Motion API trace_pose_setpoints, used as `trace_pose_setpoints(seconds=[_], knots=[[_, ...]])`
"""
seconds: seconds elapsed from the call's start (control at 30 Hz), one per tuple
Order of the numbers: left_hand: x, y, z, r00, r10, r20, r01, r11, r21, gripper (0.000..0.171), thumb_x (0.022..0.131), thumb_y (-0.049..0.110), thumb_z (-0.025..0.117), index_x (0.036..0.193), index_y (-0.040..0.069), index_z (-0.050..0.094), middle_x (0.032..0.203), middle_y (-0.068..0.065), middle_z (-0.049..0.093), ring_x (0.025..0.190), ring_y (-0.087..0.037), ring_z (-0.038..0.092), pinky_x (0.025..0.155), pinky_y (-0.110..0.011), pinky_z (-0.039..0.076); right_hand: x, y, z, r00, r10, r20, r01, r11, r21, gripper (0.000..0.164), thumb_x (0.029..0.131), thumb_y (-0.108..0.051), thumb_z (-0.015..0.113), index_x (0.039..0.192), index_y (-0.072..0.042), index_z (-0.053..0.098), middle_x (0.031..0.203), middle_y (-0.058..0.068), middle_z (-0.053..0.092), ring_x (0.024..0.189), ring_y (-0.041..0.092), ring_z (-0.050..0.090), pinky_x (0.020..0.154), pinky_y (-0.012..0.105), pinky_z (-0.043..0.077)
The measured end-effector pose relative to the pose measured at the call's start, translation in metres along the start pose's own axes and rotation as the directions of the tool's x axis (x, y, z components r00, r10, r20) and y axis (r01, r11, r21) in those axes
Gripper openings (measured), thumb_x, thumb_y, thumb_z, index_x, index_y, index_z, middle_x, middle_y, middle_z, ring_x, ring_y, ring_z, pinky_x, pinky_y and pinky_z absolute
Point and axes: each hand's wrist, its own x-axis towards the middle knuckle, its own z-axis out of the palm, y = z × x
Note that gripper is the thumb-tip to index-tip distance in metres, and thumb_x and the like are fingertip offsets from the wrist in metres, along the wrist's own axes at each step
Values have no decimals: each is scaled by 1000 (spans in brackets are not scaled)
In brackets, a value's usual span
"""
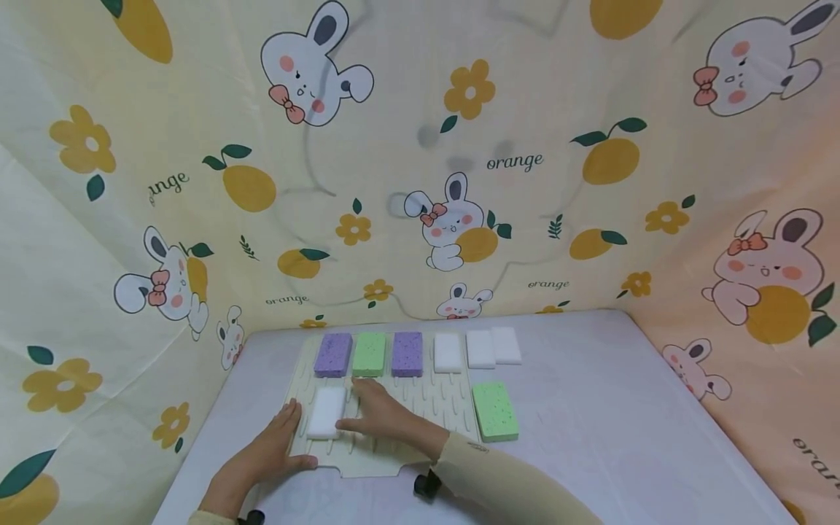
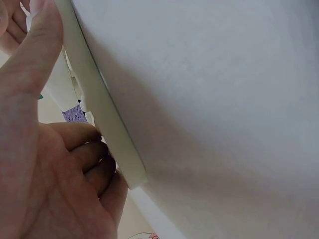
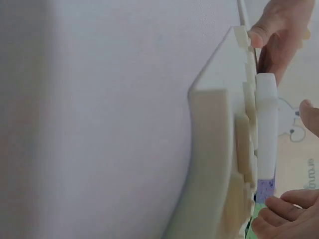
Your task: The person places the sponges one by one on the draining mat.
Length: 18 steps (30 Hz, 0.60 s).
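Note:
A cream ridged board (image 1: 367, 464) lies on the table with raised bars over its top. My left hand (image 1: 267, 446) touches its near left corner, fingers along the left edge and thumb at the front edge. In the left wrist view, the fingers (image 2: 92, 154) meet the board's side (image 2: 117, 144). A white sponge (image 1: 326, 413) rests on the board's left part. My right hand (image 1: 383, 414) hovers just right of it, thumb and fingers spread and holding nothing. In the right wrist view, the thumb (image 3: 310, 117) is apart from the white sponge (image 3: 266, 124).
Along the board's far edge stand a purple sponge (image 1: 333, 355), a green one (image 1: 370, 354), another purple one (image 1: 407, 354) and a white one (image 1: 448, 353). Two white sponges (image 1: 480, 349) overlap beyond its right edge. A green sponge (image 1: 495, 412) sits beside the right edge.

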Motion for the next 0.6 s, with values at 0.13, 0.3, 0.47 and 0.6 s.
trace_pose_setpoints(seconds=[0.13, 0.3, 0.47, 0.6], knots=[[1, -1, 1, 1000, -6, -1, 6, 1000, 11, 127, 79, 53, 91, 161, -19, 24, 169, -40, 17, 157, -59, 20, 127, -68, 25, -8, 8, -9, 1000, -3, -13, 3, 999, 47, 98, 97, -52, 78, 168, -2, 32, 172, 17, 36, 159, 34, 34, 129, 51, 35], [1, -2, 4, 1000, -4, -14, 4, 1000, 22, 128, 78, 55, 91, 160, -18, 26, 169, -39, 19, 157, -57, 21, 127, -66, 26, -18, 17, -22, 999, 35, -32, -33, 998, 55, 94, 97, -54, 78, 166, -6, 37, 170, 14, 40, 157, 33, 37, 126, 53, 38], [1, -2, 3, 1000, 7, -21, -6, 1000, 24, 128, 77, 55, 91, 159, -19, 26, 169, -40, 19, 157, -58, 21, 128, -66, 25, -29, 23, -32, 997, 64, -48, -60, 995, 80, 94, 97, -53, 79, 166, -7, 37, 170, 14, 39, 157, 35, 37, 127, 57, 36], [1, -2, 4, 1000, -3, -15, 4, 1000, 20, 128, 78, 54, 91, 160, -19, 25, 169, -40, 18, 157, -58, 20, 128, -67, 24, -37, 28, -38, 997, 43, -58, -40, 998, 53, 93, 97, -52, 78, 166, -5, 36, 169, 16, 40, 156, 36, 38, 127, 58, 36]])
